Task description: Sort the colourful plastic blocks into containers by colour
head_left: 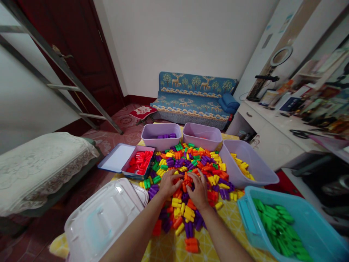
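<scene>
A broad heap of plastic building pieces (pixel 188 213) in orange, yellow, purple and green covers the middle of the table. Both of my hands are in this heap, close to each other. My left hand (pixel 169 184) has its fingers curled around orange pieces at the heap's centre. Just to the right, my right hand (pixel 199 187) has bent fingers over an orange building piece (pixel 187 179). Whether either hand grips a piece firmly is hard to see. Several orange pieces lie between the two hands.
Around the heap stand a purple-piece bin (pixel 160 143), a second lilac bin (pixel 203 140), a lilac bin with yellow pieces (pixel 259 171), a turquoise bin (pixel 252 233) with green pieces, and an open case (pixel 127 169) of red pieces. A clear lid (pixel 109 214) lies at the left.
</scene>
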`<state>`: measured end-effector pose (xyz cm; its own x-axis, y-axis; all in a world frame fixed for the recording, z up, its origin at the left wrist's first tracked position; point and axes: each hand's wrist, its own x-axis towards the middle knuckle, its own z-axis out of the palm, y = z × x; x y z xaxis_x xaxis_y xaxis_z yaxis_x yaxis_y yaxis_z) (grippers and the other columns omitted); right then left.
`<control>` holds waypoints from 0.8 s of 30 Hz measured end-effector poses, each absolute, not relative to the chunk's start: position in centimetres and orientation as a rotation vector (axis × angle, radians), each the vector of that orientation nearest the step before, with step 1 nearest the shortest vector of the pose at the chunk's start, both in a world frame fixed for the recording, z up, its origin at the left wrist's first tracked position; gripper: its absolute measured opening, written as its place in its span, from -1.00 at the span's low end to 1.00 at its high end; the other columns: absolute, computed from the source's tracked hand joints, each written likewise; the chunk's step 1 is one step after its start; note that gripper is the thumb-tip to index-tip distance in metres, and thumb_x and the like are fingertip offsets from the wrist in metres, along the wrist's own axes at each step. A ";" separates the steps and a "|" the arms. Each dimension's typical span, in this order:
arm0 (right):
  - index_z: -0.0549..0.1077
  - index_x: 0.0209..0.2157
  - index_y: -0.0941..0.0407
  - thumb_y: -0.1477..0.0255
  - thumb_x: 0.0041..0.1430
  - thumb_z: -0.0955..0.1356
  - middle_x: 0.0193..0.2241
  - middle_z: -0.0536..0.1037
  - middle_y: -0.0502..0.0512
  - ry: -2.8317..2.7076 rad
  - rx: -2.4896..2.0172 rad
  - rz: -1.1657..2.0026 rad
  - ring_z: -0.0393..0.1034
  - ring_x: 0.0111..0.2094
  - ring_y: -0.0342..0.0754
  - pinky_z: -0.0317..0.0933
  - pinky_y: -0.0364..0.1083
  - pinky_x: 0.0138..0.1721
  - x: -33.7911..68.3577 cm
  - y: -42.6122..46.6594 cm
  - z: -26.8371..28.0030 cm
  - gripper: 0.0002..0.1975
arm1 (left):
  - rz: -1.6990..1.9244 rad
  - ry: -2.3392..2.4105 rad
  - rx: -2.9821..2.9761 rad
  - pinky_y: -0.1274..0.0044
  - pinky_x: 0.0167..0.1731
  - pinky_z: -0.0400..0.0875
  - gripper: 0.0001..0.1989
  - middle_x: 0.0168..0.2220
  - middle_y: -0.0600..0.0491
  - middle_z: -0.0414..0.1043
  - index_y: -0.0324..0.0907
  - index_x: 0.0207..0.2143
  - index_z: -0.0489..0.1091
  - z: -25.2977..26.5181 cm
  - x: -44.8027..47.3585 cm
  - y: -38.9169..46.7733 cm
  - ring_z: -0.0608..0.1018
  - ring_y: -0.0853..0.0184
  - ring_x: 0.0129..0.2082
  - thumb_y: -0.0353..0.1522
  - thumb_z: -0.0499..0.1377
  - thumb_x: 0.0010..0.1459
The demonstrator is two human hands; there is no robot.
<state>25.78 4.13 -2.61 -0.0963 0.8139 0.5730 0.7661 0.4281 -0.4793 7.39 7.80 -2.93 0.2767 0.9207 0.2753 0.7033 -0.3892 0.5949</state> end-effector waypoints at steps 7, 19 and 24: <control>0.43 0.00 0.12 0.33 0.28 0.27 0.15 0.33 0.32 -1.763 -1.458 0.011 0.17 0.23 0.16 0.20 0.24 0.19 25.7 4.3 -3.5 -0.70 | 0.838 1.484 2.194 0.31 0.02 0.35 -0.75 -0.01 -0.02 0.44 0.06 -0.11 0.57 -2.7 7.5 7.7 0.47 0.17 0.00 -0.22 0.19 0.19; 0.36 0.14 0.13 0.16 0.21 0.35 0.13 0.32 0.34 -1.764 -1.554 0.125 0.20 0.20 0.16 0.22 0.19 0.18 25.7 4.4 -3.7 -0.47 | 0.857 1.483 2.199 0.31 0.04 0.33 -0.76 0.01 -0.01 0.42 0.06 -0.12 0.57 -3.0 7.5 7.8 0.46 0.16 0.02 -0.23 0.19 0.18; 0.31 0.20 0.01 0.31 0.28 0.28 0.07 0.45 0.18 -1.850 -1.487 0.130 0.14 0.23 0.12 0.19 0.21 0.20 25.8 4.2 -3.3 -0.54 | 0.856 1.480 2.206 0.32 0.01 0.34 -0.76 -0.02 0.00 0.43 0.07 -0.12 0.57 -2.8 7.6 7.8 0.47 0.18 -0.01 -0.24 0.19 0.17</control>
<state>25.76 4.23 -3.31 -0.0479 0.8759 0.4801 0.8004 0.3212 -0.5062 7.57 7.76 -2.81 0.2724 0.9182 0.2875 0.7073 -0.3937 0.5871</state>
